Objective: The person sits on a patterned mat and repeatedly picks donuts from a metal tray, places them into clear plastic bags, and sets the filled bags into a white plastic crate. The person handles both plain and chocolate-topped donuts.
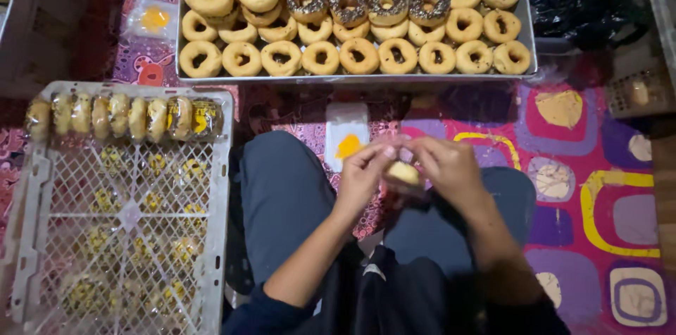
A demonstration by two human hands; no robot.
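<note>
A doughnut point(403, 173) in a clear wrapper was held between both hands above the lap, near the middle of the scene. The left hand point(362, 174) and the right hand point(451, 169) were closed on it by the fingertips, and most of it was hidden behind them. A tray point(529, 46) of doughnuts was seen at the far side, cut off at the top. A white crate point(220, 166) was seen at the left, with a row of wrapped doughnuts point(127, 118) along its far edge.

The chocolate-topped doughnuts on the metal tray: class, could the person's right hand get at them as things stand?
Probably not freely: the right hand and left hand both hold a wrapped doughnut, though nothing blocks the chocolate-topped doughnuts.
</note>
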